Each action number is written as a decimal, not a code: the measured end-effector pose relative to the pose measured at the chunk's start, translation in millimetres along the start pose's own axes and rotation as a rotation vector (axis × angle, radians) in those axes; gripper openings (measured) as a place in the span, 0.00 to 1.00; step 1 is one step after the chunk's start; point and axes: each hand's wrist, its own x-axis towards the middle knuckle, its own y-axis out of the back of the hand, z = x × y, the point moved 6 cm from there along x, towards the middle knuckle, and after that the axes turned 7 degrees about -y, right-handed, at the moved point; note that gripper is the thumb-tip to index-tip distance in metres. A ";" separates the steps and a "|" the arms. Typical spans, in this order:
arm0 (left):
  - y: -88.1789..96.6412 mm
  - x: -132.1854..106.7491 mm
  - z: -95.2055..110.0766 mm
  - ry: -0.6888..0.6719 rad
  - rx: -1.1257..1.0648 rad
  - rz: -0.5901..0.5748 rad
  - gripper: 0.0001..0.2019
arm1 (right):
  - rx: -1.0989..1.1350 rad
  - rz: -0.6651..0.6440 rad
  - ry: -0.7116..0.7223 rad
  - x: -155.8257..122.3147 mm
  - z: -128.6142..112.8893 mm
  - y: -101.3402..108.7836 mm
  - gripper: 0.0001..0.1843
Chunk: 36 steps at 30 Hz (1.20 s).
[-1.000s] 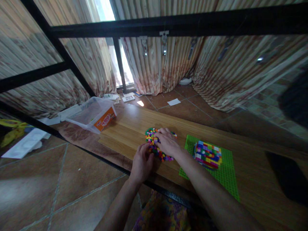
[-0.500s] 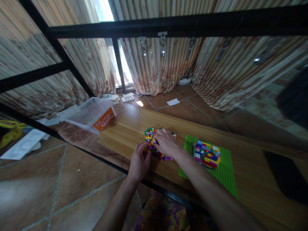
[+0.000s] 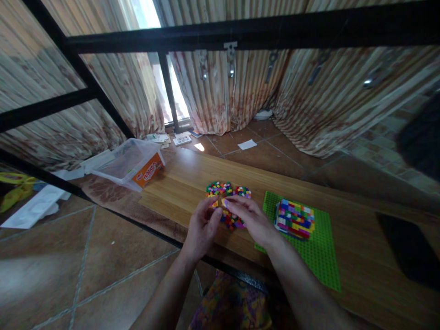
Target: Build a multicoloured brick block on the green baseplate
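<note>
Nearest, the person's left hand (image 3: 201,227) and right hand (image 3: 252,220) have come up off the heap of loose bricks (image 3: 220,188). Half a second ago the right palm lay flat across it and the left hand rested at its near edge. Now the fingertips meet just above the heap's near side. The left hand is narrowed to a pinch on an orange brick (image 3: 214,204), the right to a pinch on a pale brick (image 3: 224,201). Whether the two pieces touch cannot be told. With the palm gone, more of the heap shows beyond the fingers. Right of the right hand, the stacked brick block (image 3: 294,219) sits unmoved on the green baseplate (image 3: 323,261). Farther off, left of the left hand, a clear plastic box (image 3: 129,162) rests on the wooden surface (image 3: 185,176).
</note>
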 end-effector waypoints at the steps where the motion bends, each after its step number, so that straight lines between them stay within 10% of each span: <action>1: -6.5 -0.7 4.6 0.026 -0.071 -0.045 0.16 | 0.138 -0.036 -0.048 -7.7 4.5 -3.0 0.17; 5: -23.3 -5.9 20.5 0.082 -0.185 -0.132 0.14 | 0.386 -0.052 -0.096 -26.9 13.2 -5.6 0.16; 13: -17.3 -10.8 11.5 0.068 -0.098 -0.001 0.11 | 0.166 0.243 -0.007 -31.9 6.1 11.6 0.12; 27: -22.6 -17.4 -4.5 0.412 -0.304 -0.046 0.14 | 0.287 0.296 -0.046 -28.4 23.0 14.1 0.13; 36: -17.5 -16.4 -21.1 0.449 -0.326 0.072 0.17 | -0.637 0.457 0.157 11.4 2.5 32.9 0.07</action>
